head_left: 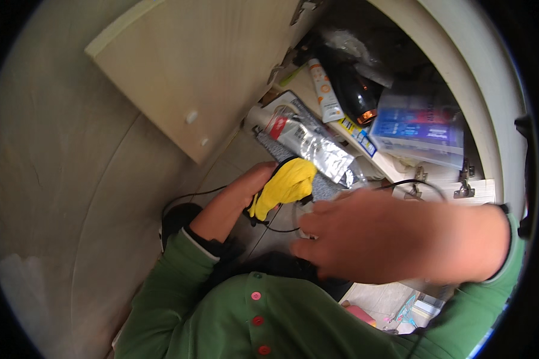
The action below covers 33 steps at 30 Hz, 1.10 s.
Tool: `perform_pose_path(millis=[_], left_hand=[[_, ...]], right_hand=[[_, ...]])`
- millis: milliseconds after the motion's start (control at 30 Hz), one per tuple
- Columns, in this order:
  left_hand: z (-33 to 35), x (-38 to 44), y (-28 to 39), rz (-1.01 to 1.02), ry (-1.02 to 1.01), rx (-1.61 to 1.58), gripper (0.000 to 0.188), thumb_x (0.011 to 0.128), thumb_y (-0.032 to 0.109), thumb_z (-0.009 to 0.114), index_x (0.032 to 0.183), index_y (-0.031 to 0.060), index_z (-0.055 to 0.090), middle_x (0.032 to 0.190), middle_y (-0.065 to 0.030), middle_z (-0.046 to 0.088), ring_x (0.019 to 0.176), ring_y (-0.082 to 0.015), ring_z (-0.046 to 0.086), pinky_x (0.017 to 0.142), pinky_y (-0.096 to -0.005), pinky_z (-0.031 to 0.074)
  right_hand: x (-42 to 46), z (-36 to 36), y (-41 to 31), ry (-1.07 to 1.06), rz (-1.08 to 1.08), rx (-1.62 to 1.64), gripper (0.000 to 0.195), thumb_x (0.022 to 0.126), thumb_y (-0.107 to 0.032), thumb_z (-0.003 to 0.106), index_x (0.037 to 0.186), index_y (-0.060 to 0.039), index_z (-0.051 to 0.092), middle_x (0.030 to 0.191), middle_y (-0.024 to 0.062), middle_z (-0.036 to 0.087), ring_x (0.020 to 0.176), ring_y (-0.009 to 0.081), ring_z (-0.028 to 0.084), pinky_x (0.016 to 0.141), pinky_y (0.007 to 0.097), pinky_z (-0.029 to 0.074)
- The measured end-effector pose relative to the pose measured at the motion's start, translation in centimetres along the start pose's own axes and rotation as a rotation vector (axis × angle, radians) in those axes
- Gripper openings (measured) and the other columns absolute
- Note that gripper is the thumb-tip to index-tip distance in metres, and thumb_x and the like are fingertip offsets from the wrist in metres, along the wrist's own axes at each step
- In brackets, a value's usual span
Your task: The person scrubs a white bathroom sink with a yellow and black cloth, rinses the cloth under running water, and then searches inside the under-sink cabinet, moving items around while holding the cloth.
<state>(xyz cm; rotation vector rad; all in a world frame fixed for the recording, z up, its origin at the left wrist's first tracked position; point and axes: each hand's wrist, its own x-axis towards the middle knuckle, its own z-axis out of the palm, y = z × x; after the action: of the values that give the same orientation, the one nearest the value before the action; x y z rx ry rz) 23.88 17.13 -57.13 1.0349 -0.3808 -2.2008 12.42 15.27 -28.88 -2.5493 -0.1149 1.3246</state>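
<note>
My left hand (259,179) holds a bunched yellow cloth item (291,181) with a dark edge, low in front of the cabinet. My right hand (355,233) is raised nearer the camera and blurred by motion. Its fingers are curled, and whether anything is in them is hidden. Past the yellow cloth lies a clear plastic package (323,150) with silver and red parts. It rests against a grey fabric piece (274,146). A thin black cord (283,230) runs below the left hand.
An open wooden cabinet door (197,67) stands at the upper left. On the cabinet shelf are a white and orange tube (325,89), a black glossy object with a copper-coloured end (352,92) and a clear plastic box (417,125). Metal hinges (464,179) stick out at the right.
</note>
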Motion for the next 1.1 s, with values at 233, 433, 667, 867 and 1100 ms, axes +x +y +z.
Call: perform_pose_path(millis=[233,433,667,867,1100], left_hand=[[-1.2,-0.4,-0.1,0.026,0.024,0.014,0.045,0.094,0.043,0.042,0.109,0.0044,0.060,0.085,-0.0110,0.068,0.063,-0.0197,0.066,0.046,-0.0321,0.054],[-0.6,-1.2,-1.1,0.063,-0.072,0.047,0.043,0.094,0.044,0.041,0.102,0.0075,0.062,0.076,-0.0074,0.066,0.056,-0.0168,0.063,0.044,-0.0318,0.051],[0.6,-5.5,-0.7,-0.017,0.068,-0.151,0.050,0.092,0.047,0.043,0.112,0.0036,0.057,0.084,-0.0127,0.065,0.058,-0.0236,0.063,0.043,-0.0367,0.053],[1.9,-0.9,-1.3,-0.082,0.068,-0.359,0.049,0.093,0.047,0.042,0.113,0.0049,0.056,0.090,-0.0107,0.066,0.064,-0.0210,0.064,0.045,-0.0349,0.054],[-0.1,-3.4,-0.3,-0.034,0.012,-0.144,0.047,0.094,0.047,0.041,0.111,0.0063,0.058,0.085,-0.0105,0.066,0.063,-0.0193,0.064,0.044,-0.0324,0.054]], right_hand=[[-4.6,-1.2,0.0,0.459,0.282,-0.075,0.027,0.081,-0.018,0.066,0.106,-0.0082,0.066,0.097,0.0095,0.063,0.093,0.0251,0.060,0.078,0.0369,0.050],[-5.4,1.4,-1.4,0.394,0.364,0.139,0.024,0.084,-0.018,0.060,0.104,-0.0064,0.066,0.093,0.0089,0.064,0.087,0.0233,0.061,0.076,0.0366,0.051],[-9.1,0.5,-0.5,0.499,0.408,0.322,0.024,0.088,-0.019,0.054,0.102,-0.0044,0.067,0.088,0.0082,0.066,0.080,0.0212,0.063,0.072,0.0362,0.053],[-8.7,-1.9,1.0,0.513,0.318,0.761,0.027,0.091,-0.020,0.049,0.100,-0.0026,0.067,0.084,0.0076,0.067,0.074,0.0194,0.064,0.070,0.0359,0.054],[-0.9,3.0,-5.3,-0.215,0.336,-0.015,0.019,0.086,-0.017,0.054,0.092,-0.0001,0.060,0.092,0.0133,0.063,0.092,0.0297,0.062,0.069,0.0441,0.051]])
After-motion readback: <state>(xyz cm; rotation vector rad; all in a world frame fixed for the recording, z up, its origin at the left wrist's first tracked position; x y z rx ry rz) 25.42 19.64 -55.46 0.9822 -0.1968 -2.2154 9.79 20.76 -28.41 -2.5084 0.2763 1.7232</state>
